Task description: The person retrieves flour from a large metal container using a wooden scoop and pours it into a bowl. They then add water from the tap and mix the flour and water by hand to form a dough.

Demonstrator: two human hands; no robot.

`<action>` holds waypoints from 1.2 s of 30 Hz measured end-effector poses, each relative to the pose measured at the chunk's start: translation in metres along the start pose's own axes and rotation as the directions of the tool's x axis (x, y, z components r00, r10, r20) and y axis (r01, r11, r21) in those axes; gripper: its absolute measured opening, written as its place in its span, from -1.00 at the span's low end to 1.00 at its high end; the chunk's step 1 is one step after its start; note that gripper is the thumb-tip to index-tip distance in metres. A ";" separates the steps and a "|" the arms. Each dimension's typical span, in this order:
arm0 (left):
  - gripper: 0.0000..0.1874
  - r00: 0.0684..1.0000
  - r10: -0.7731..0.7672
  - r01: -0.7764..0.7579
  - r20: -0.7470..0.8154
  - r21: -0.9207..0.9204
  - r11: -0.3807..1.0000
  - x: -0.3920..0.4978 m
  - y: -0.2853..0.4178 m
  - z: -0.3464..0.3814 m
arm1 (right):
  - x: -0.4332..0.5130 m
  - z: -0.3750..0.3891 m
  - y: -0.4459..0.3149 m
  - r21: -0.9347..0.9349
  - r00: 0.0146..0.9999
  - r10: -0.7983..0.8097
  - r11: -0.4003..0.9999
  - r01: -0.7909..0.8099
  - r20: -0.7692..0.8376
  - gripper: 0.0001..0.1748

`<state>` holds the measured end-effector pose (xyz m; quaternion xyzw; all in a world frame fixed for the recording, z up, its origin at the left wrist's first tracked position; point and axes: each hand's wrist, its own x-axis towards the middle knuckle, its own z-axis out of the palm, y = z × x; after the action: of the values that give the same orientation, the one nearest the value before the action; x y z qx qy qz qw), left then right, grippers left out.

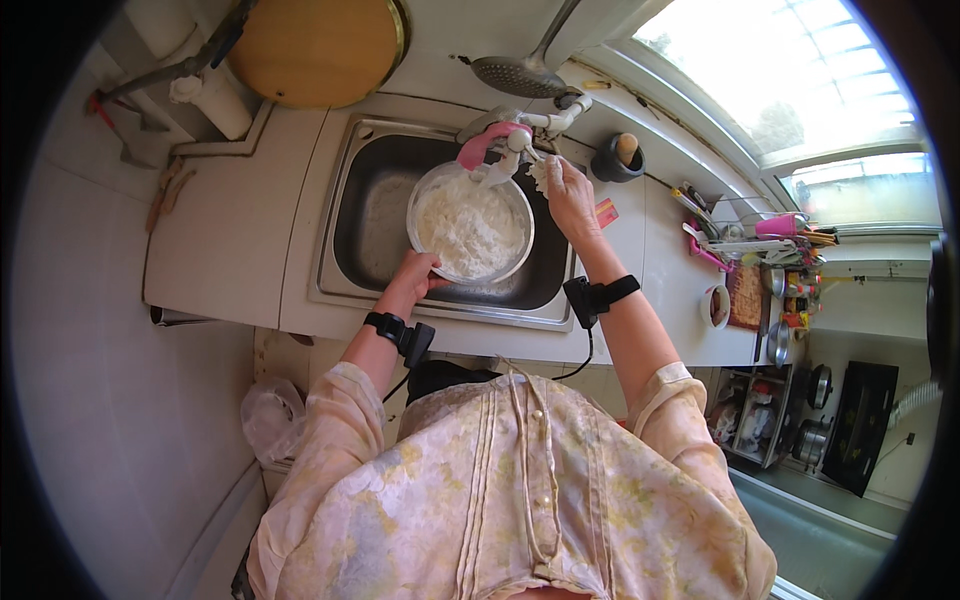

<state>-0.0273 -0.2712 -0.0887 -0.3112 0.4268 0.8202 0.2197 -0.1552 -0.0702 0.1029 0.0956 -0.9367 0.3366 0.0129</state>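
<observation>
My left hand [417,276] grips the near left rim of a round bowl [528,238], which it holds over the stainless steel sink [358,270]. Flour [471,225], partly clumped, fills the bowl. The white tap [511,159] has its spout over the bowl's far edge, and a pink cloth [480,147] hangs by it. Right of the spout is my right hand [568,196], raised near the tap's handle. Something pale and doughy sticks to or sits at its fingers; whether the fingers also touch the handle I cannot tell.
A stone mortar with a pestle [619,159] stands behind my right hand. A skimmer [521,76] hangs above the tap. Against the wall leans a round wooden board [319,52]. Farther right are a small white bowl [715,307], a cutting board [745,297] and utensils [757,244].
</observation>
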 end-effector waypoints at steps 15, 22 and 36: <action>-0.38 0.999 0.033 -0.033 0.000 -0.004 0.999 0.001 0.003 -0.007 | -0.003 -0.011 -0.040 -0.544 0.991 -0.110 0.828 0.137 0.082 -0.53; -0.41 0.999 0.036 -0.036 0.013 0.009 0.999 -0.005 0.008 -0.006 | 0.003 0.011 -0.058 -0.521 0.998 0.056 0.852 -0.051 -0.007 -0.51; -0.49 0.998 -0.003 0.002 0.055 0.025 1.000 -0.007 0.002 -0.004 | -0.006 0.019 -0.063 -0.277 0.956 0.292 0.916 -0.290 -0.034 -0.31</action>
<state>-0.0224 -0.2763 -0.0845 -0.2864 0.4304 0.8228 0.2362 -0.1369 -0.1288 0.1274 -0.0460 -0.9785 0.1989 -0.0276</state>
